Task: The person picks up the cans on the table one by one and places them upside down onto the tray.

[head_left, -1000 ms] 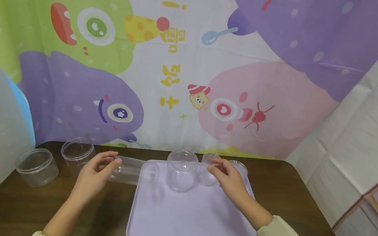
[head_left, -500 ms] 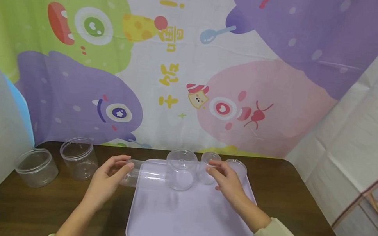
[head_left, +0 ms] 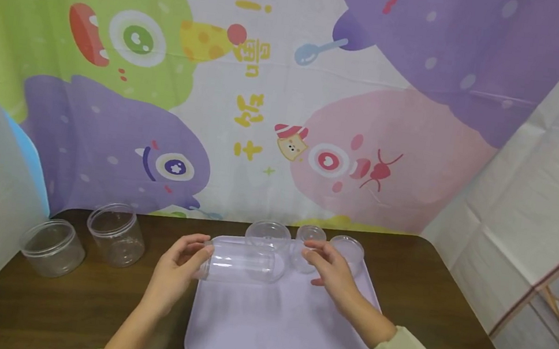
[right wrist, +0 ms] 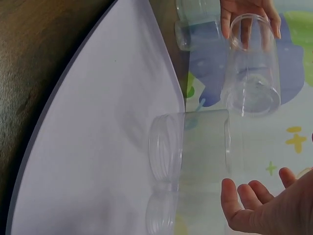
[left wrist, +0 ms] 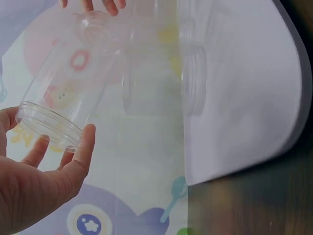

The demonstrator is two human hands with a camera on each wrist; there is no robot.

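Note:
My left hand [head_left: 176, 269] grips a tall clear plastic jar [head_left: 234, 262] by its threaded mouth end, fingertips spread round the rim in the left wrist view. The jar lies sideways in the air over the tray's [head_left: 249, 334] back left part, its base pointing right. Behind it, partly covered in the head view, a wide clear jar [head_left: 268, 233] stands mouth down on the lilac tray. My right hand [head_left: 335, 277] holds nothing; its fingers are loosely bent in front of a narrow clear jar [head_left: 310, 234]. Another clear jar [head_left: 349, 246] stands right of that, partly hidden by the hand.
Two open clear jars, a short one [head_left: 52, 251] and a taller one [head_left: 117, 236], stand mouth up on the dark wooden table [head_left: 58, 310] at the left. A printed cartoon cloth [head_left: 246, 188] hangs right behind the table. White cloth walls flank both sides.
My left hand has carried the tall jar rightward, from over the table's left part to above the tray. The right hand has stayed nearly in place.

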